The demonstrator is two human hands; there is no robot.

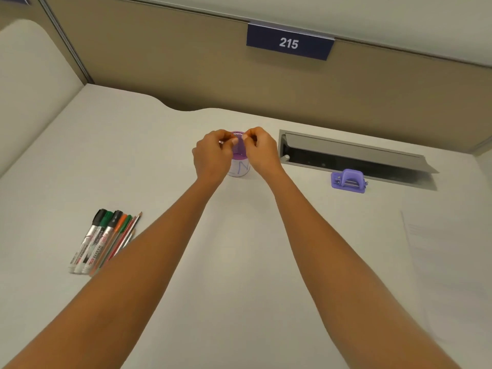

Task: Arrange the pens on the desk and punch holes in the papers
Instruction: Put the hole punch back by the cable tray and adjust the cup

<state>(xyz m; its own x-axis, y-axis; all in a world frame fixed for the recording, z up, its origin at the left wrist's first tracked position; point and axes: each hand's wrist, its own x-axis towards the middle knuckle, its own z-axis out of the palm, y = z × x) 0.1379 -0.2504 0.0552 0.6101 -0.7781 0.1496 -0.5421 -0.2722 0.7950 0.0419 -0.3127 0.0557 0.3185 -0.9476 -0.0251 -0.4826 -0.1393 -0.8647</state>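
A purple mesh pen cup [238,161] with a white paper label stands upright at the middle of the desk. My left hand [213,155] pinches its rim from the left, and my right hand [262,151] pinches the rim from the right. Several markers, pens and pencils [105,242] lie side by side on the desk at the left, apart from both hands. A purple hole punch [348,181] sits to the right of the cup. White papers [447,251] lie flat at the right edge of the desk.
An open metal cable hatch [354,155] is set into the desk behind the hole punch. A beige partition with a blue sign reading 215 [289,42] closes off the back. The white desk [239,262] spreads between my forearms.
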